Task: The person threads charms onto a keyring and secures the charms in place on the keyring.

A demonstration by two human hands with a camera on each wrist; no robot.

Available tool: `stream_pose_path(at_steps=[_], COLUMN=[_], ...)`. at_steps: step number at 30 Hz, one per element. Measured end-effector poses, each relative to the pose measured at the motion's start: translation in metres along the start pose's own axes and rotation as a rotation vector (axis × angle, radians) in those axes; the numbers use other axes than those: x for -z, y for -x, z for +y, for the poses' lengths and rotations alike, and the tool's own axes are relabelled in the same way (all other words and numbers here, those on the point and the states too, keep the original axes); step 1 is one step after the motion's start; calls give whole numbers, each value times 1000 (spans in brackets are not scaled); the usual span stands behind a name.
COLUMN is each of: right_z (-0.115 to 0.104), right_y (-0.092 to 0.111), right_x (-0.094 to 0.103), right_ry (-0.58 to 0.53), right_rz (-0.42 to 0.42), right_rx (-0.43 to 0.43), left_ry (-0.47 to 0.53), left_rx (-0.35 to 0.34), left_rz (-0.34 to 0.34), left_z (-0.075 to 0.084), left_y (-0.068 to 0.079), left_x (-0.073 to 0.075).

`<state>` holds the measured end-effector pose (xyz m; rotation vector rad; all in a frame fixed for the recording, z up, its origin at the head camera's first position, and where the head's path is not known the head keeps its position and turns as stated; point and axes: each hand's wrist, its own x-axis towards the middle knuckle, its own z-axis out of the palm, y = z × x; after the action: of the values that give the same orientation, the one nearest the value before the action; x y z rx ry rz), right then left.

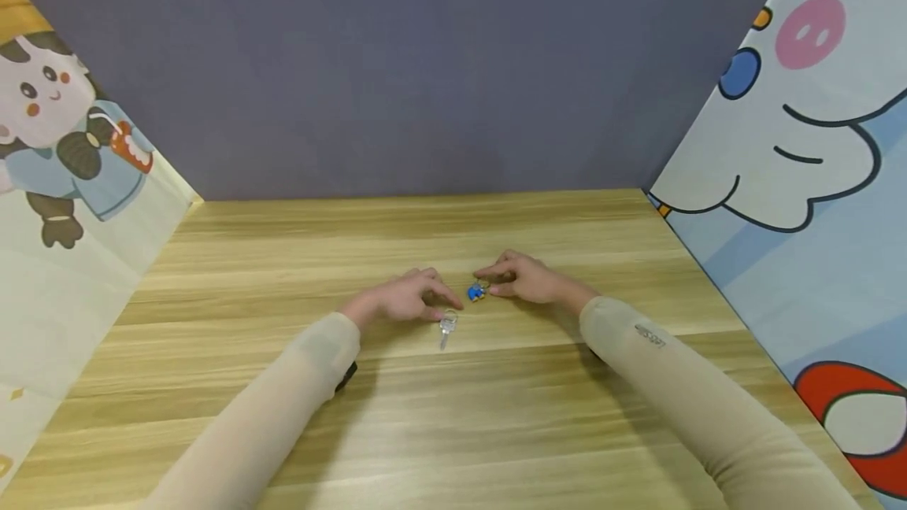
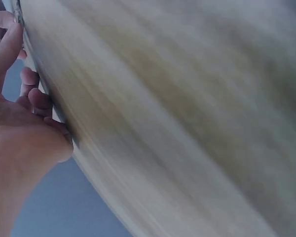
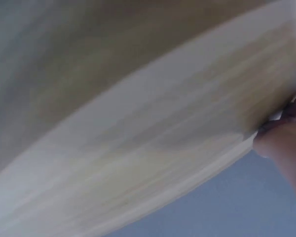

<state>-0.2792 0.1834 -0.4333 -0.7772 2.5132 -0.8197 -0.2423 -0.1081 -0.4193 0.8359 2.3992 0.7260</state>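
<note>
Near the middle of the table, a silver key [image 1: 447, 326] on a small metal ring lies below the fingertips of my left hand [image 1: 409, 295]. My left thumb and forefinger pinch about that ring; in the left wrist view, the tips of my left hand [image 2: 19, 103] come together at a bit of metal. Just to the right and farther back is a small blue and yellow keychain charm [image 1: 476, 292] with its own ring. The thumb and forefinger of my right hand [image 1: 530, 278] are bent around the charm's ring. In the right wrist view, my right hand [image 3: 283, 136] shows only at the edge, its fingertips hidden.
The wood-grain table [image 1: 453, 431] runs back to a plain grey-purple wall [image 1: 425, 69]. Panels printed with cartoon figures stand along the left [image 1: 106, 258] and right sides. A dark object [image 1: 346, 376] shows under my left wrist.
</note>
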Motion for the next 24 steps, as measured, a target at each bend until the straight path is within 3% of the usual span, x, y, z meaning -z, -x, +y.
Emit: stream_pose_path(at_steps=[6,24], right_z=[-3,-8], right_y=[-3,-13], right_x=[6,5], right_ry=[-27,-93], right_rz=[-41,33], right_rx=[-34,-101], left_ry=[12,93], left_rx=[24,28], left_rz=[-13,-19], left_z=[3,3], left_y=[-1,-3], left_x=[2,3])
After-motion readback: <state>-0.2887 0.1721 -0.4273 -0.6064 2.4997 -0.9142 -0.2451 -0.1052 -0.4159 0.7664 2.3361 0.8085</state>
